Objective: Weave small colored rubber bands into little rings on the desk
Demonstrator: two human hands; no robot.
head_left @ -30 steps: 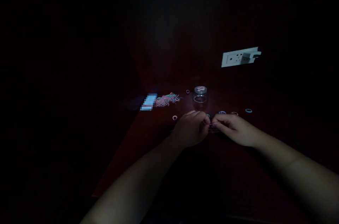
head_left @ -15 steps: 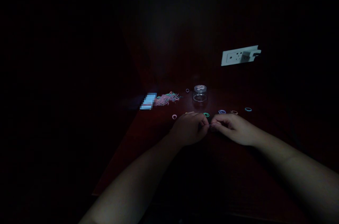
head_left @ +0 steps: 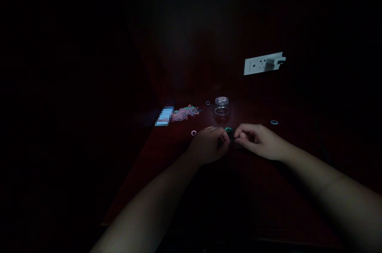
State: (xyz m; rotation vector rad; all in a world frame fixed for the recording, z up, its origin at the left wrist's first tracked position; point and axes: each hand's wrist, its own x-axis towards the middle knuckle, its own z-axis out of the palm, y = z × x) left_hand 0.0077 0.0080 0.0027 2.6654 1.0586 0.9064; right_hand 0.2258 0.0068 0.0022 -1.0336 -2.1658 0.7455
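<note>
My left hand (head_left: 209, 144) and my right hand (head_left: 262, 141) face each other low over the dark red table, fingertips pinched. A thin elastic band (head_left: 232, 140) stretches across the small gap between them; its colour is hard to make out in the dim light. Just beyond the fingertips lies a green elastic band (head_left: 228, 130). To the left of my left hand is a pink band (head_left: 193, 133), while a blue band (head_left: 274, 122) rests beyond my right hand.
A clear lidded jar (head_left: 221, 106) stands farther back, with a small pale band (head_left: 208, 102) beside it. Left of it lie a heap of mixed elastic bands (head_left: 185, 113) and a lit, blurred screen (head_left: 164, 116). A socket strip (head_left: 263, 64) with a plug is on the wall.
The view has shifted slightly, so things sit farther left. My right hand now hides the purple and orange bands that showed behind it. Both hands keep their pinch, slightly farther apart.
</note>
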